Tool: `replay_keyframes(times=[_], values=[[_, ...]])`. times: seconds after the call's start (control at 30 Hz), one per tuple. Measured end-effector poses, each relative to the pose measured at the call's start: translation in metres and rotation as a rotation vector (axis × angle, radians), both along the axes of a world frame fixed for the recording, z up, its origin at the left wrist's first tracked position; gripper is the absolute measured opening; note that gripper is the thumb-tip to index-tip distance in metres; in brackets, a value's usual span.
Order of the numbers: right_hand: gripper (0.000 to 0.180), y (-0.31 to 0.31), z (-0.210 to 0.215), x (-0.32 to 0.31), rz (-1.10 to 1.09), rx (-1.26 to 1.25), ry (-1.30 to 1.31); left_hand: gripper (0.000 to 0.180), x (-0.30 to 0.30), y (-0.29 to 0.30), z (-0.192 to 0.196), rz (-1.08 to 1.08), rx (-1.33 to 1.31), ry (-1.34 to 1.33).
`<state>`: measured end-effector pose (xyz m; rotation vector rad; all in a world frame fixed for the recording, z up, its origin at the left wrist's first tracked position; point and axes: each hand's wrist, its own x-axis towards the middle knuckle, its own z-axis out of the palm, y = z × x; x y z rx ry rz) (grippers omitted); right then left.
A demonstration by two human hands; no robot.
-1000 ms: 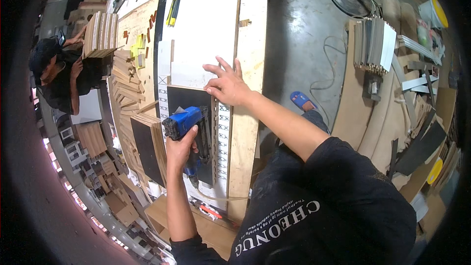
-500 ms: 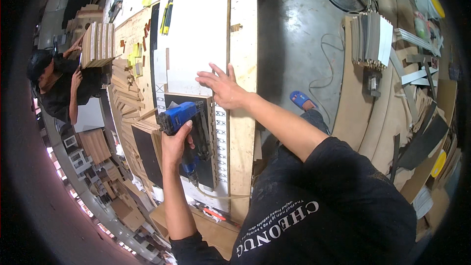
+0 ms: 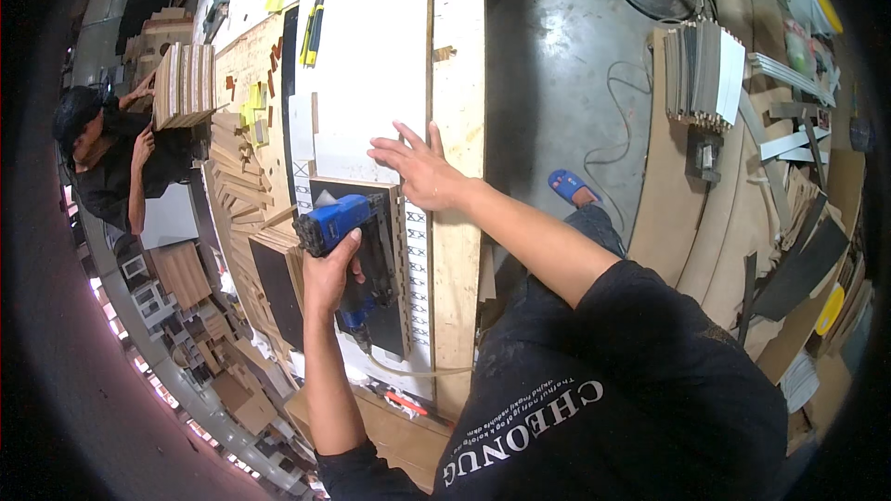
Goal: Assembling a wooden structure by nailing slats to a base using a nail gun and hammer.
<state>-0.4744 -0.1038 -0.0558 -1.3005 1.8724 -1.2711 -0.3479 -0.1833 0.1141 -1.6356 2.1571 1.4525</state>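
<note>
My left hand (image 3: 327, 269) is wrapped round the grip of a blue and black air nail gun (image 3: 342, 219). The tool lies over a black-faced panel (image 3: 385, 339) on the worktable, hiding much of its face. A pale air hose (image 3: 418, 372) runs from the base of the grip toward my body. My right hand (image 3: 425, 170) is open with its fingers spread, over the white tabletop by the panel's far right corner. Just left of the panel stands a stack of similar dark-faced boards (image 3: 275, 288).
Wood strips (image 3: 237, 181) and yellow scraps (image 3: 253, 111) lie left on the worktable (image 3: 371, 46). Farther up are two utility knives (image 3: 314, 23) and a tape measure (image 3: 218, 5). At far left a co-worker (image 3: 111, 153) handles stacked boards (image 3: 184, 83). Cardboard and panels (image 3: 701, 74) line the right.
The nail gun and my left hand have shifted very slightly left. My right hand keeps its place and spread fingers. The co-worker's head has tilted a little.
</note>
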Motion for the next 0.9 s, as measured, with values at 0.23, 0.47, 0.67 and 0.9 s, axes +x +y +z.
replay_keyframes(times=[0.23,0.47,0.67,0.9], values=[[0.068,0.002,0.005,-0.005,0.039,0.014,-0.079,0.025,0.005,0.009,-0.001,-0.009,-0.065,-0.027],[0.041,-0.003,-0.017,0.0,0.053,-0.082,-0.034,0.028,0.112,0.08,0.023,0.421,-0.183,0.243],[0.042,-0.003,-0.009,-0.002,0.058,-0.006,0.137,0.028,0.282,0.134,-0.038,0.991,-0.271,0.134],[0.044,-0.003,0.0,-0.002,0.096,0.078,0.207,0.062,0.368,0.151,-0.131,0.854,-0.679,-0.369]])
